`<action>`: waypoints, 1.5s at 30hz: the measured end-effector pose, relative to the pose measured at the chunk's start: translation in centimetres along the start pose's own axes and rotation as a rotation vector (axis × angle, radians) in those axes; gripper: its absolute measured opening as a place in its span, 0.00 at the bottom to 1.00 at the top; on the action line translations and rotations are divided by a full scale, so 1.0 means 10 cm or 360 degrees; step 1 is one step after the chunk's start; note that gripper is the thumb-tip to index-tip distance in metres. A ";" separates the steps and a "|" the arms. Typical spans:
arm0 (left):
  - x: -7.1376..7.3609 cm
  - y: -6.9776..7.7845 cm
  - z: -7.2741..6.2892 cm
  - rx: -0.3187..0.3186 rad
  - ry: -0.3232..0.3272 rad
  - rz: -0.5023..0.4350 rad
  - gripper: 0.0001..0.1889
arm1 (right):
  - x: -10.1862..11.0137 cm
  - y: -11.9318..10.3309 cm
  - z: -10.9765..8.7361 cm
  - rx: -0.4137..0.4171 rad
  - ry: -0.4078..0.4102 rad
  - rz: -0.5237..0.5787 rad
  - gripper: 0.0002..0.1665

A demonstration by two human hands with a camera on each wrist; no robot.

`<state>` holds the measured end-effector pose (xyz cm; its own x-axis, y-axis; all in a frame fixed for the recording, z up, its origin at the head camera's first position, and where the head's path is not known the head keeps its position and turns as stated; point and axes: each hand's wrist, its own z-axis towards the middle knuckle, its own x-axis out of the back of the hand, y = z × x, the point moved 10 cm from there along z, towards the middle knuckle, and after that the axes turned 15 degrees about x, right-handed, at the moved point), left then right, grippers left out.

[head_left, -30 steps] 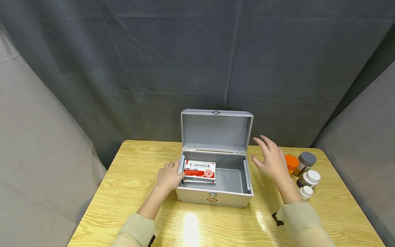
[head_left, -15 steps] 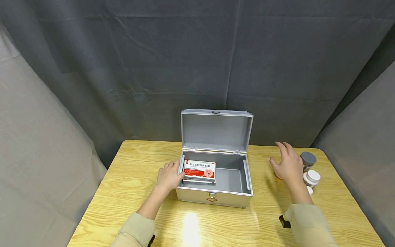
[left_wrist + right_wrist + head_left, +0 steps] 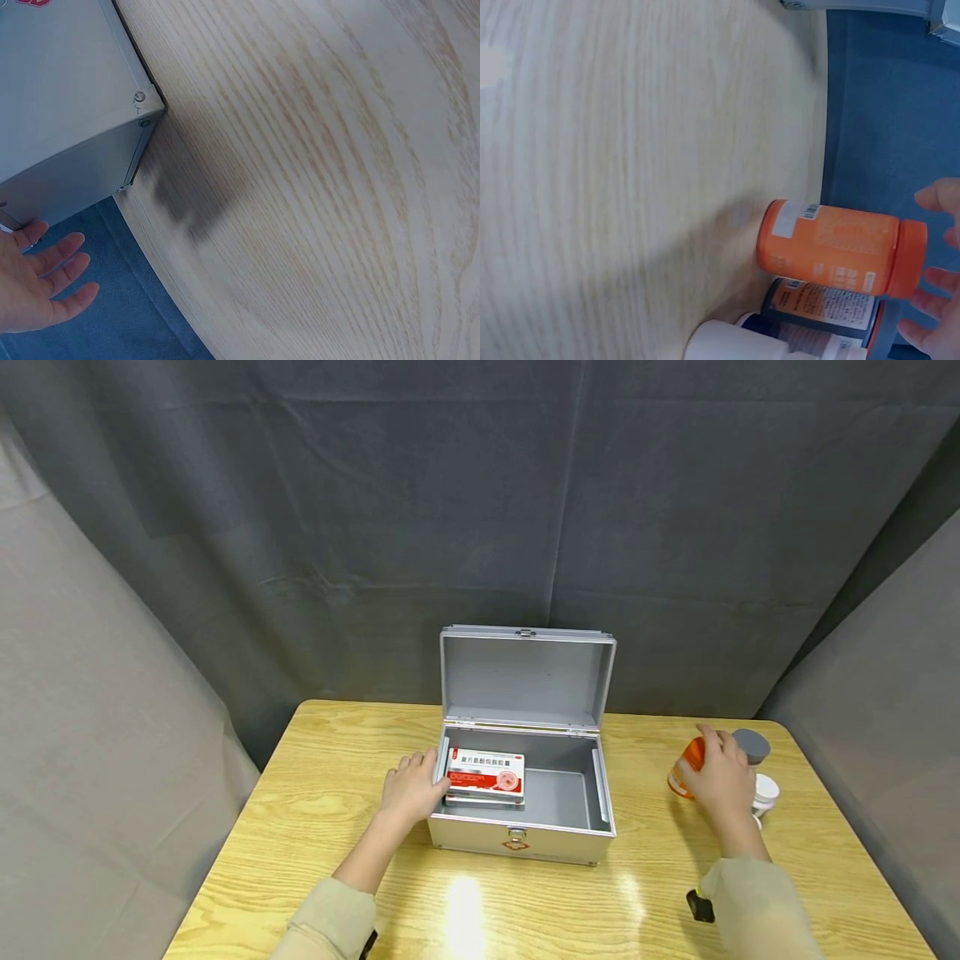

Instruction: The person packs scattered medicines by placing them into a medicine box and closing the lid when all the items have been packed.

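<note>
A silver aluminium case (image 3: pixel 517 843) stands with its lid raised. In it, a red-and-white medicine box (image 3: pixel 486 774) lies on another box at the left. My left hand (image 3: pixel 411 789) rests at the case's left wall, thumb over the rim; the left wrist view shows its other fingers (image 3: pixel 67 274) loosely extended outside. My right hand (image 3: pixel 722 785) is at the orange pill bottle (image 3: pixel 829 244), which stands upright on the table. In the right wrist view, the fingers lie right by its orange lid (image 3: pixel 907 259), with the thumb apart on the other side.
Beside the orange bottle stand a grey-capped bottle (image 3: pixel 752 745) and a white-capped bottle (image 3: pixel 765 789); another white cap is mostly hidden behind my right hand. The wooden table (image 3: pixel 337 752) ends at a dark curtain (image 3: pixel 375 568).
My right hand has moved right and then down from beside the case to the orange bottle, its fingers coming in round the lid. My left hand and the case have stayed put.
</note>
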<state>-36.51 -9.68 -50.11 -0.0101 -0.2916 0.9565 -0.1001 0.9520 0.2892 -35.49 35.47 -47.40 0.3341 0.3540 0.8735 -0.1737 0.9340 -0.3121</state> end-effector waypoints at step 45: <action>-0.01 -0.02 0.00 0.0009 -0.0006 -0.0014 0.32 | -0.20 0.26 -0.01 -0.0174 -0.0040 0.0013 0.33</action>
<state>-36.51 -9.79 -50.29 -0.0129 -0.3000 0.9538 -0.1057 0.9490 0.2971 -36.53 37.18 -49.95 0.3096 0.3614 0.8795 -0.0735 0.9313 -0.3568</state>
